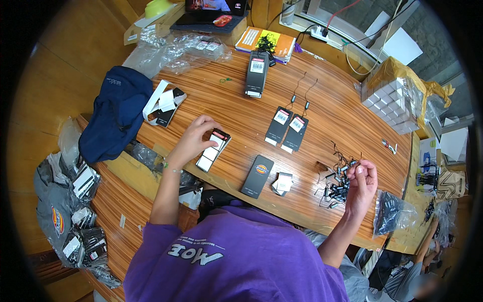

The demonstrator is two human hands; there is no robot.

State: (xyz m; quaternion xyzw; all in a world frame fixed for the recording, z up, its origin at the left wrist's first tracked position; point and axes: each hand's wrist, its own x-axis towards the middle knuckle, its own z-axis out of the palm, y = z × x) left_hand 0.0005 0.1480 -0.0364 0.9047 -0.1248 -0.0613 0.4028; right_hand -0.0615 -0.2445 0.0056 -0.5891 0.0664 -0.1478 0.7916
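My left hand is closed around the upper edge of a stack of black hang tags with white stickers lying near the table's front edge. At the right, my right hand pinches a black tag string at the edge of a tangled pile of black strings. Between my hands lie a stack of dark tags with an oval logo and a small pile of white cards. Farther back, two strung black tags lie side by side, their cords stretched away from me.
A pile of strung tags lies at the back, before an orange booklet. A navy cloth bag is at left, beside a grey bag of tags. Wrapped small white boxes and a plastic bag of strings are at right.
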